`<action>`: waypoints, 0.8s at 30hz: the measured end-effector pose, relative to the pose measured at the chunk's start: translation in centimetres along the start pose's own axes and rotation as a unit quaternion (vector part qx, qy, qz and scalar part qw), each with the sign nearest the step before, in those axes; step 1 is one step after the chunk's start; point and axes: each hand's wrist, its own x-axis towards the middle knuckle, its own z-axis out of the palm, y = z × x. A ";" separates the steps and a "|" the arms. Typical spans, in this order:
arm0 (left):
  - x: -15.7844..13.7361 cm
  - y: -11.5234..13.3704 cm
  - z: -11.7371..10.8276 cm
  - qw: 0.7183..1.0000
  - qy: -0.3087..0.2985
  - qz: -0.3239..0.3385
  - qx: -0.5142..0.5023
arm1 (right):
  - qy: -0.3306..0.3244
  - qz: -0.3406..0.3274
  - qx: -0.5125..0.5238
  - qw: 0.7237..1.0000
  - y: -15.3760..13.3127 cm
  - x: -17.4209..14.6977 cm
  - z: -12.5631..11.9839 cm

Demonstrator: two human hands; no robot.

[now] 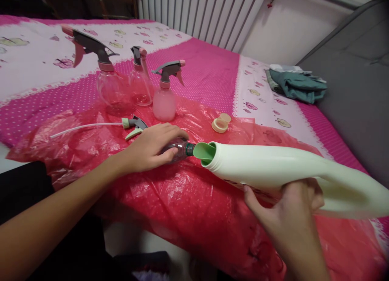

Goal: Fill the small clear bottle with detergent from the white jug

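My left hand (158,145) is wrapped round a small clear bottle (179,150) whose green-ringed neck points right. Tipped on its side, a large pale green jug (258,161) rests in my right hand (288,208), which supports it from below near the handle. The jug's green pouring spout (204,151) is right at the bottle's mouth; whether they touch I cannot tell. Above my left hand lies a loose spray trigger head (135,126) with a long white tube. A pale cap (221,124) lies beyond the jug's mouth.
Spray bottles with pink and grey triggers stand behind: a large clear one (111,86), a clear one (140,84) and one with cloudy pink liquid (164,103). Red plastic sheeting (182,196) covers the bed's near edge. Folded clothes (298,84) lie by the grey headboard (355,66).
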 end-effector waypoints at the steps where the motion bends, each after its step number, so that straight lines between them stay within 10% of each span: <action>1: 0.0 0.0 0.0 1.000 0.000 -0.001 -0.001 | -0.001 0.000 0.001 1.000 0.0 0.0 0.0; 24: 0.0 0.1 -0.1 1.000 -0.006 -0.012 0.001 | -0.003 0.022 0.010 1.000 -0.3 0.1 -0.1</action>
